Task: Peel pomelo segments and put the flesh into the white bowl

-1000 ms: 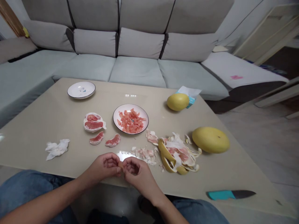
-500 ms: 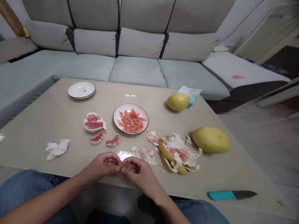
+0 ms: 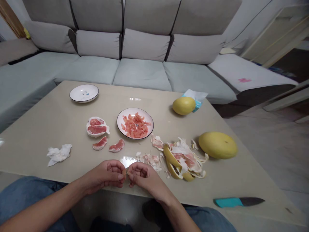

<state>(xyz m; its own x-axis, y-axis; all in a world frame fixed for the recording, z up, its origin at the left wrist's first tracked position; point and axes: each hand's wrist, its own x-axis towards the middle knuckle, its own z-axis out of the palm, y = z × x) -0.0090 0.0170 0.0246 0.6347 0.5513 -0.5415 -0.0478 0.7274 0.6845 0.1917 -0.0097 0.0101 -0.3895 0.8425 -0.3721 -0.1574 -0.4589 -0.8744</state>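
On the near side of the plate (image 3: 130, 111), over the worktop (image 3: 48, 129): left hand (image 3: 109, 174) and right hand (image 3: 143, 175) close together, fingers of both pinched narrow on a small orange scrap (image 3: 124, 172), partly hidden. Well to the plate's near right, a knife (image 3: 238, 202), blade pointing away from it. In front of the plate, rightward, heaped peel (image 3: 170, 158) with pale crumbs (image 3: 149, 158) alongside; well to its front left, crumpled tissue (image 3: 60, 153). Closer in, front left, two red segments (image 3: 117, 146). Well right of the plate, a big pomelo (image 3: 217, 145). On the plate, pulp (image 3: 132, 125); just left of it, a pith-covered chunk (image 3: 97, 129). Beyond the plate, rightward, a second pomelo (image 3: 183, 105) in front of a pack (image 3: 198, 104); leftward, a dish (image 3: 78, 93). Farthest behind, a sofa (image 3: 140, 74).
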